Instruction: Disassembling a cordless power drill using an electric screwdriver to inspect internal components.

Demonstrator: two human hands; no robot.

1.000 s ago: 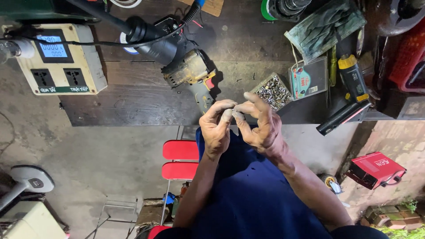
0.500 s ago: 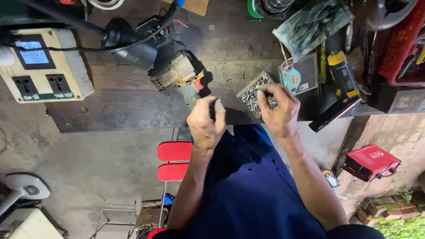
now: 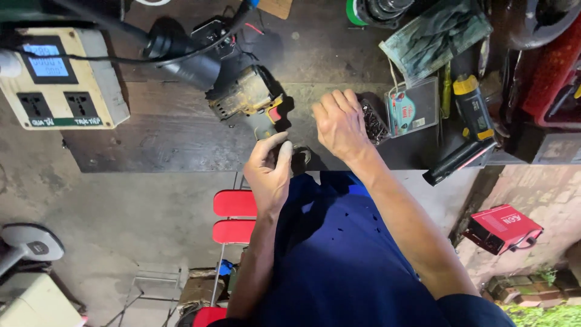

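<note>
A dirty yellow-and-black power tool body [image 3: 247, 97] with a red switch lies on the dark wooden bench [image 3: 157, 139]. My left hand [image 3: 269, 171] grips the lower end of its handle at the bench's front edge, thumb and fingers wrapped around it. My right hand [image 3: 341, 123] rests palm down, fingers loosely together, over a small tray of screws [image 3: 376, 123]. It hides most of the tray. I see nothing held in the right hand.
A beige socket box with a blue screen [image 3: 57, 79] sits at the left. A black cabled tool [image 3: 181, 63] lies behind the power tool. A clear bit case [image 3: 413, 109], a yellow-black screwdriver [image 3: 473, 100] and a face mask [image 3: 436, 33] crowd the right. A red stool [image 3: 233, 212] stands below.
My hands were together in front of the bench edge. They have parted: the left went to the tool's handle, the right moved to the screw tray.
</note>
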